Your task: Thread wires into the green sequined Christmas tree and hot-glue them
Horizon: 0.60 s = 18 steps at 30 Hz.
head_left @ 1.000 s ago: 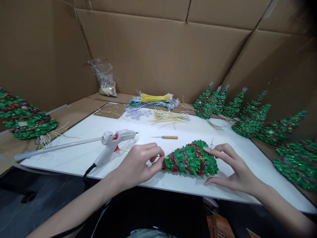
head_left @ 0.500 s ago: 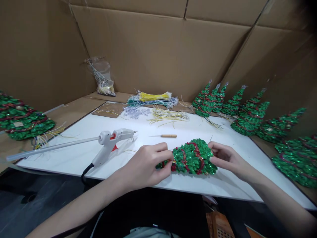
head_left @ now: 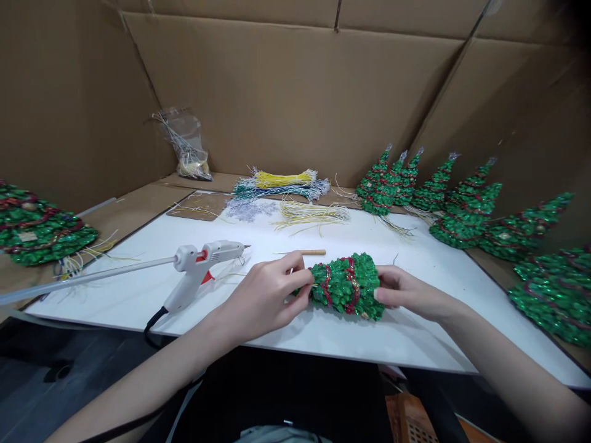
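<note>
While the small tree lies on its side on the white desk, its narrow end toward the left hand and its broad base toward the right, both hands hold it in the head view. The left hand has its thumb and fingers pinched together at the narrow end, where a short bit of yellow wire shows beside them. The right hand grips the edge of the base between thumb and fingers; its other fingertips are partly hidden by the tree

Just beyond the small tree lies an awl with a wooden handle. To the left of the small tree is a white glue gun, with a long glue stick running out of its back. Farther beyond the small tree are loose yellow wires, a heap of pale, clear-looking pieces and a tied yellow bundle on top of darker strands. To its right, well apart, more green trees stand or lean along the cardboard wall
</note>
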{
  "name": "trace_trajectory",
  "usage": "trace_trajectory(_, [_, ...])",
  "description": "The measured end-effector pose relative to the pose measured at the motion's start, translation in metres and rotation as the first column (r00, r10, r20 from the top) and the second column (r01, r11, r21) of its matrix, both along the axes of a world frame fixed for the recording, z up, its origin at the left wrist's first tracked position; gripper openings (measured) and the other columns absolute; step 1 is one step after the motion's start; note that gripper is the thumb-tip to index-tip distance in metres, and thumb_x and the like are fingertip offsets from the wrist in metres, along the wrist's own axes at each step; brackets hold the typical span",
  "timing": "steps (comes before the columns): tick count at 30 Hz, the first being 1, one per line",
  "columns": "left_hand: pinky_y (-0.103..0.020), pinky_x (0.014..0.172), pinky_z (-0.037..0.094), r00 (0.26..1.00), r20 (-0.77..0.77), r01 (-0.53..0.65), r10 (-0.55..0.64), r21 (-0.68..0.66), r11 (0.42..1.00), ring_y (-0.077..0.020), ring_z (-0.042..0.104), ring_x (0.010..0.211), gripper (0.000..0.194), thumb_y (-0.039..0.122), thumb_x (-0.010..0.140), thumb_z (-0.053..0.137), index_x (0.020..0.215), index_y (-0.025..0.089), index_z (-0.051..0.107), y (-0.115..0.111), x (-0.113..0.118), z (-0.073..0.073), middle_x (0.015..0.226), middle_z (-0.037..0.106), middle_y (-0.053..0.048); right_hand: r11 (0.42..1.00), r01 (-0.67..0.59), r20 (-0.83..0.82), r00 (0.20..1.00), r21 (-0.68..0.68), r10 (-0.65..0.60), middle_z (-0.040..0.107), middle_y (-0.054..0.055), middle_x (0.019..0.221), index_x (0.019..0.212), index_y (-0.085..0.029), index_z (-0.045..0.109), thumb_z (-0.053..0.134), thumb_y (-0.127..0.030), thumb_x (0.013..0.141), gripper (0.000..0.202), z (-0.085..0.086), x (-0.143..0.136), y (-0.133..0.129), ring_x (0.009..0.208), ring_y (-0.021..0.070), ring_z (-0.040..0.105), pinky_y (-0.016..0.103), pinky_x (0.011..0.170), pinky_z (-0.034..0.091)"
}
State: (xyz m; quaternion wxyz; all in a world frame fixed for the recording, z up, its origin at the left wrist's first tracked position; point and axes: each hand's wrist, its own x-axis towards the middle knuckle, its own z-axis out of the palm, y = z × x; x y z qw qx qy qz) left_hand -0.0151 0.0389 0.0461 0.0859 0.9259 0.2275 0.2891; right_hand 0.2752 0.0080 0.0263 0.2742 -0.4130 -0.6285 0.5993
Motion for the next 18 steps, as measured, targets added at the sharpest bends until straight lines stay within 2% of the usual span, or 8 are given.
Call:
trace_trajectory(3, [-0.023,0.062,0.04,1.0,0.001,-0.009,0.009,0.009,1.0,-0.0105,0.051,0.068,0.016,0.012,0.09,0.052,0.087,0.014,0.068,0.002,0.001,0.0,0.085,0.055,-0.003,0.992,-0.125,0.005,0.992,0.004,0.125,0.068,0.006,0.098,0.112,-0.018,0.07,0.068,-0.046,0.083,0.041,0.002,0.002,0.01,0.088,0.018,0.062,0.03,0.078,0.05])
trace_trajectory(7, [-0.022,0.063,0.04,1.0,0.016,-0.004,0.003,0.008,1.0,-0.0103,0.052,0.068,0.015,0.012,0.089,0.053,0.086,0.014,0.067,0.006,0.001,-0.002,0.084,0.055,-0.003,0.969,-0.231,0.126,0.967,0.084,0.22,0.061,0.003,0.08,0.095,-0.016,0.072,0.066,-0.051,0.083,0.037,0.009,0.011,0.017,0.072,0.014,0.052,0.026,0.065,0.043])
trace_trajectory(10, [-0.022,0.062,0.039,1.0,0.012,-0.002,0.002,0.009,1.0,-0.0101,0.051,0.067,0.015,0.013,0.089,0.053,0.087,0.014,0.068,0.007,0.0,-0.003,0.085,0.055,-0.003,0.948,-0.3,0.268,0.927,0.108,0.263,0.042,-0.003,0.062,0.081,-0.017,0.069,0.071,-0.054,0.078,0.037,0.025,0.026,0.022,0.058,0.01,0.036,0.025,0.055,0.032])
trace_trajectory(12, [-0.022,0.062,0.039,1.0,-0.001,0.003,-0.003,0.008,1.0,-0.0101,0.052,0.068,0.015,0.013,0.09,0.053,0.087,0.015,0.068,0.007,-0.001,-0.004,0.085,0.056,-0.002,0.934,-0.326,0.341,0.903,0.145,0.262,0.037,-0.005,0.06,0.089,-0.019,0.07,0.072,-0.052,0.078,0.036,0.039,0.035,0.028,0.056,0.0098,0.032,0.025,0.054,0.031])
trace_trajectory(15, [-0.022,0.062,0.039,0.999,-0.034,0.0,0.001,0.008,1.0,-0.0098,0.052,0.068,0.016,0.015,0.091,0.053,0.087,0.015,0.068,0.006,-0.002,-0.004,0.085,0.055,-0.002,0.926,-0.215,0.257,0.957,0.311,0.136,0.037,-0.004,0.062,0.096,-0.02,0.069,0.067,-0.055,0.081,0.038,0.051,0.039,0.04,0.057,0.0107,0.032,0.026,0.052,0.029])
trace_trajectory(18, [-0.022,0.061,0.038,0.998,-0.067,-0.002,0.004,0.028,1.0,-0.0093,0.05,0.066,0.015,0.015,0.09,0.053,0.085,0.015,0.067,0.005,-0.002,-0.001,0.086,0.055,-0.002,0.883,-0.064,0.105,0.994,0.465,0.016,0.042,0.0,0.075,0.106,-0.023,0.067,0.068,-0.059,0.078,0.045,0.045,0.031,0.054,0.068,0.0144,0.04,0.026,0.058,0.035])
